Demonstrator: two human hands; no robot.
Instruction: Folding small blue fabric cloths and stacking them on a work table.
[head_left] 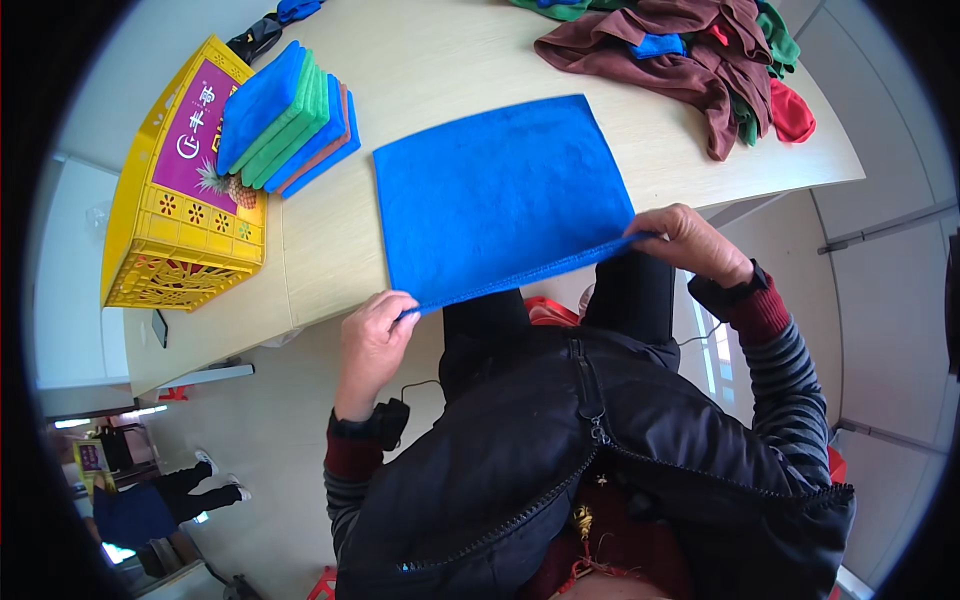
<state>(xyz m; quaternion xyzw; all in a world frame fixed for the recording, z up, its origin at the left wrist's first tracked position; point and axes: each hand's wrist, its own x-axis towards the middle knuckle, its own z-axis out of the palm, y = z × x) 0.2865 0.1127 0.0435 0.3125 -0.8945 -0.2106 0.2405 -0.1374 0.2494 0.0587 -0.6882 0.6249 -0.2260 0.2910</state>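
- At the near edge of the pale wooden tabletop (450, 50), a blue cloth (500, 195) lies spread flat, its near hem just over the edge.
- The left hand (375, 335) is closed on the near left corner of the blue cloth, fingers curled round the hem.
- The right hand (690, 240) pinches the near right corner, so the hem runs taut between the two hands.
- To the far left, a stack of folded cloths (285, 120) in blue, green and brownish tones leans partly on a yellow plastic crate (180, 230), which stands at the tabletop's left end.
- To the far right, a loose heap of unfolded cloths (700, 55), brown, green, red and blue, lies well apart from the spread cloth.
- On the floor at the lower left, another person's legs (195, 485) show, far from the hands.
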